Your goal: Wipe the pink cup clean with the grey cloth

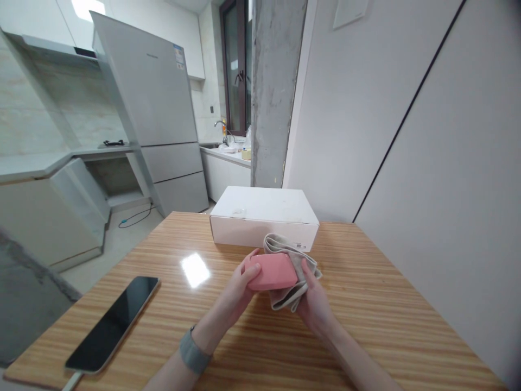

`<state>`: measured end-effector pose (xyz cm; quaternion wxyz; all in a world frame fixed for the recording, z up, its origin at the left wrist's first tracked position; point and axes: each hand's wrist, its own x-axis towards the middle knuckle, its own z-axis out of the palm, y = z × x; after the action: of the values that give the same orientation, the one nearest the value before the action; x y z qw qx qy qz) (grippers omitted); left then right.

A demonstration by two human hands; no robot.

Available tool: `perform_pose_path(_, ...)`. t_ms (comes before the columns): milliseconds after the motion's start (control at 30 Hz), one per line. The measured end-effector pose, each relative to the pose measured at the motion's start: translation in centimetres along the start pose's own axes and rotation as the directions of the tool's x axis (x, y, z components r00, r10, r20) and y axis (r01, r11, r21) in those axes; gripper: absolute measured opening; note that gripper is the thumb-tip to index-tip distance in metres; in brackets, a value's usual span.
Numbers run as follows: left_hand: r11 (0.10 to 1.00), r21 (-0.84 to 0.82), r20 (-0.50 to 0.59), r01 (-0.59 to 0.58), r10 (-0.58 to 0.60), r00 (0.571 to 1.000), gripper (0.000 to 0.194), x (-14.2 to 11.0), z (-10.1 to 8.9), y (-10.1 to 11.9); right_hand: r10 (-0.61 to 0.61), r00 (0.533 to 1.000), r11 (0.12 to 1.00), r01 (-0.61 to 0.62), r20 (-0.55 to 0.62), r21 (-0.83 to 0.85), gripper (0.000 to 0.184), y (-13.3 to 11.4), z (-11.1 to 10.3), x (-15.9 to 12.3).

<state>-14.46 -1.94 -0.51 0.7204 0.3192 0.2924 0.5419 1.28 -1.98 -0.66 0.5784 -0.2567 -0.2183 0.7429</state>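
Observation:
A small pink case [273, 272] with rounded edges is held above the wooden table [366, 315]. My left hand [244, 279] grips its left end, thumb across the front face. Bunched in folds behind and to the right of the case is a grey-beige cloth [285, 247]. My right hand [313, 298] is closed on that cloth, pressing it against the case's right end. The case's far side and several fingertips are hidden by the cloth and the case itself. A grey band circles my left wrist.
Just beyond my hands stands a closed white box [264, 209]. A black-screened phone [114, 323] with a white cable lies at the table's left. A white wall [407, 163] borders the right side, and a fridge [154, 92] stands in the background.

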Motion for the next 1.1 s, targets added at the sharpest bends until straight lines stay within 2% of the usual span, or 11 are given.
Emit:
perform_pose_path(100, 1.000, 0.024, -0.001, 0.017, -0.017, 1.000, 0.080, -0.3, 0.3, 0.2, -0.015, 1.000, 0.999, 0.015, 0.021, -0.031, 0.043, 0.1, -0.3, 0.1)
perform_pose_path(267, 0.981, 0.166, -0.109, -0.103, 0.122, 0.987, 0.087, -0.3, 0.7, 0.2, -0.083, 0.995, 0.986, 0.090, 0.058, -0.139, 0.043, 0.5, -0.8, 0.0)
perform_pose_path(400, 0.950, 0.284, -0.179, -0.130, 0.186, 0.966, 0.092, 0.1, 0.4, -0.3, -0.155, 0.985, 0.961, 0.133, -0.074, -0.243, 0.044, 1.2, -1.4, -0.1)
perform_pose_path(500, 0.979, 0.168, -0.146, -0.115, 0.140, 0.979, 0.086, 0.5, 0.2, -0.5, -0.183, 0.973, 0.955, 0.143, -0.138, -0.260, 0.045, 1.1, -1.6, 0.2)
perform_pose_path(567, 0.997, 0.014, -0.105, -0.072, 0.073, 0.992, 0.080, 0.6, 0.2, -0.6, -0.182, 0.975, 0.962, 0.149, -0.131, -0.227, 0.045, 0.7, -1.6, 0.4)
perform_pose_path(633, 0.998, -0.060, -0.079, -0.028, 0.024, 0.997, 0.078, 0.5, 0.3, -0.5, -0.183, 0.979, 0.968, 0.164, -0.091, -0.191, 0.043, 0.0, -1.6, 0.6)
perform_pose_path(733, 0.998, 0.049, -0.092, -0.033, 0.037, 0.995, 0.083, 0.1, 0.5, -0.2, -0.163, 0.986, 0.976, 0.156, -0.031, -0.153, 0.042, -1.0, -1.4, 0.7)
perform_pose_path(833, 0.984, 0.164, -0.139, -0.075, 0.098, 0.985, 0.085, -0.1, 0.7, -0.1, -0.128, 0.991, 0.987, 0.124, -0.030, -0.105, 0.042, -1.4, -1.1, 0.5)
perform_pose_path(967, 0.991, 0.073, -0.057, -0.111, 0.115, 0.992, 0.058, 0.2, 0.3, -0.2, -0.014, 1.000, 1.000, 0.013, -0.025, -0.027, 0.042, -1.1, -0.2, 0.2)
perform_pose_path(1033, 0.999, 0.004, -0.002, -0.051, 0.051, 0.999, 0.051, 0.3, 0.2, -0.2, 0.030, 1.000, 0.999, -0.030, -0.004, -0.017, 0.041, -0.7, 0.1, 0.0)
perform_pose_path(1100, 1.000, -0.025, 0.010, 0.010, -0.010, 1.000, 0.051, 0.2, 0.2, -0.2, 0.054, 0.998, 0.998, -0.054, 0.011, -0.021, 0.042, -0.4, 0.2, -0.1)
